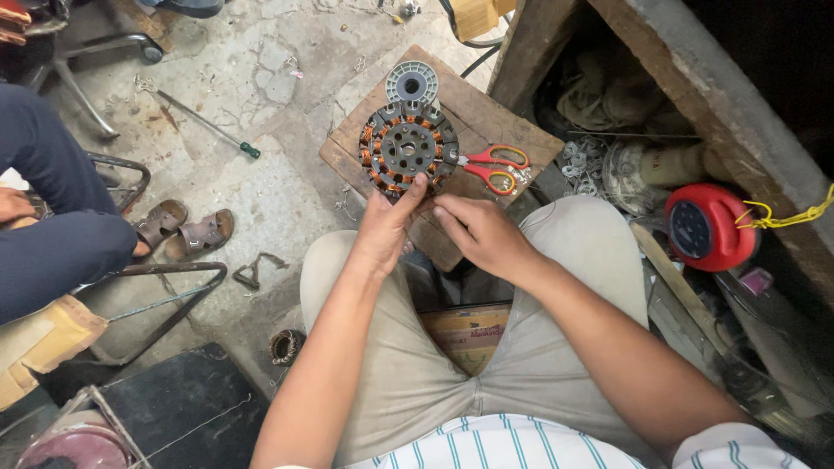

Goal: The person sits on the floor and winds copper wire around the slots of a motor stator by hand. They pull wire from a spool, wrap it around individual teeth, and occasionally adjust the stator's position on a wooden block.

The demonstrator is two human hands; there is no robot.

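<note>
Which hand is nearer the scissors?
Right. The right hand lies just below the scissors, not touching them. The left hand is farther left, its fingers on the stator.

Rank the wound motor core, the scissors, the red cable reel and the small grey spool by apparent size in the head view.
1. Motor core, largest.
2. Red cable reel, close behind.
3. Scissors, long but thin.
4. Grey spool, smallest.
The spool lies farthest from the camera, so its true size is unsure.

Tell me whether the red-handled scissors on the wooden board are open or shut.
Shut, or nearly. The scissors lie flat on the wooden board with their two handle loops close together; the blades are mostly hidden beside the wound stator.
</note>
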